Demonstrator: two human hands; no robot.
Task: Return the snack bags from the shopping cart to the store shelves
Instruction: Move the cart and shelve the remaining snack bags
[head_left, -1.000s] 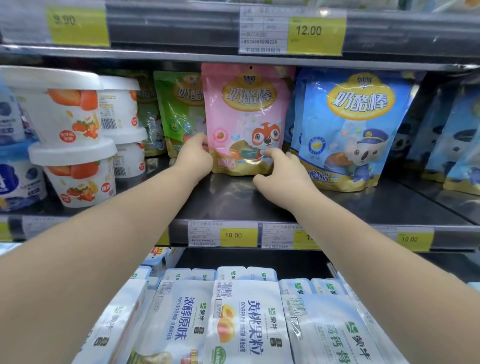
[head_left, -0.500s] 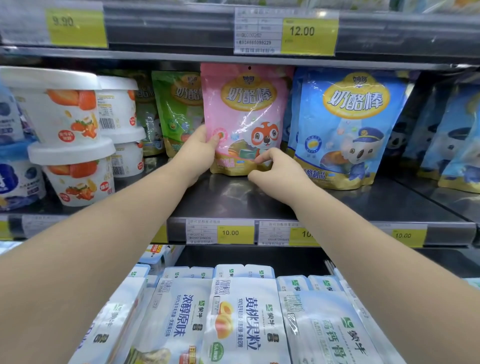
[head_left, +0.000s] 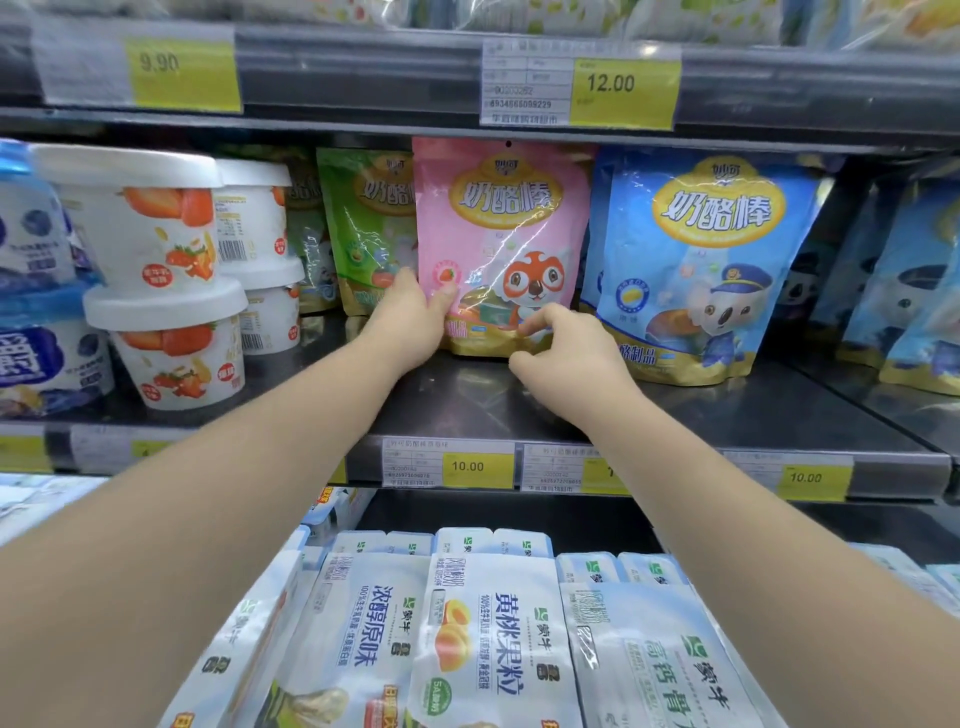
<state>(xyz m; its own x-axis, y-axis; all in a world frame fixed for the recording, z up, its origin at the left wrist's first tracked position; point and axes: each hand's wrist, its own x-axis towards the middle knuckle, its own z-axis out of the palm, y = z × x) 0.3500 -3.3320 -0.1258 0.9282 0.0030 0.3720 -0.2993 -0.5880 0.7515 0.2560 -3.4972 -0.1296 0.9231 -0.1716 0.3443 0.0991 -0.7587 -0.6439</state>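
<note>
Change since earlier: your left hand (head_left: 410, 317) had slid a little way up the edge of the pink snack bag (head_left: 501, 228), and its thumb had come round onto the front. Your right hand (head_left: 571, 358) had drawn its fingers back from the bag's lower front into a curl. The bag itself had hardly shifted.
Head view, bag: it stood upright on the metal shelf (head_left: 727, 415), set back from the lip. It had the green bag (head_left: 369, 228) on your left-hand side, whose edge it overlapped, and the blue bag (head_left: 711, 260) just beside it on your right. Its top reached just under the shelf above.
Head view, left hand: it gripped the bag's lower edge on that side, with the thumb on the front and the fingers hidden behind.
Head view, right hand: the fingers were curled and one fingertip touched the gold band at the bag's foot. You could not tell from this view whether it pinched the bag or only steadied it.
Head view, cart: it was not in sight.
Step in hand: as I judged it, you were seating this bag in its row, and the placing looked nearly done.
Next move calls for: probably a gentle letting-go, with the steadying fingertip leaving last so the bag did not tip forward off its foot. After that you would turn back to the cart for another bag.
</note>
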